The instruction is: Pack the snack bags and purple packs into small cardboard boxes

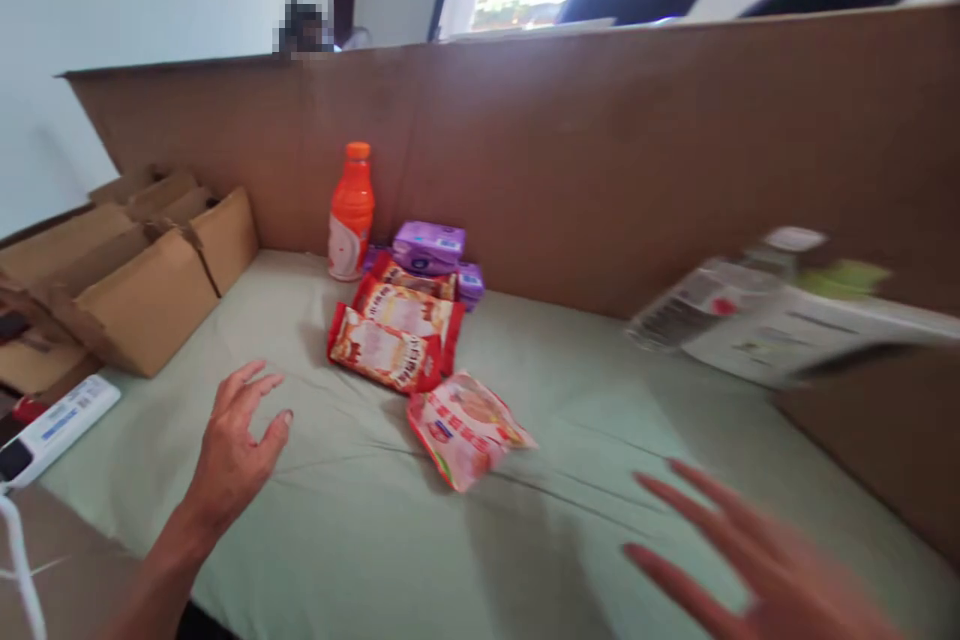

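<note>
My left hand (241, 430) hovers over the green cloth, fingers apart and holding nothing, left of the snack packets. At the lower right my right hand (750, 560) is spread and blurred by motion, also holding nothing. Between them lies a pink and white snack packet (469, 428). Just behind it, red and white snack packets (386, 348) overlap one another. Purple packs (429, 247) are stacked at the back, partly hidden by the red packets. Beside them an orange bottle (351, 215) with an orange cap stands upright near the cardboard wall.
Cardboard boxes (154, 295) stand at the left, with a white power strip (60, 428) in front. A tall cardboard wall (562, 150) closes the back. At the right are a blurred clear bottle (780, 255), a white packet (810, 335) and a cardboard piece (885, 440). A person's head shows beyond the wall.
</note>
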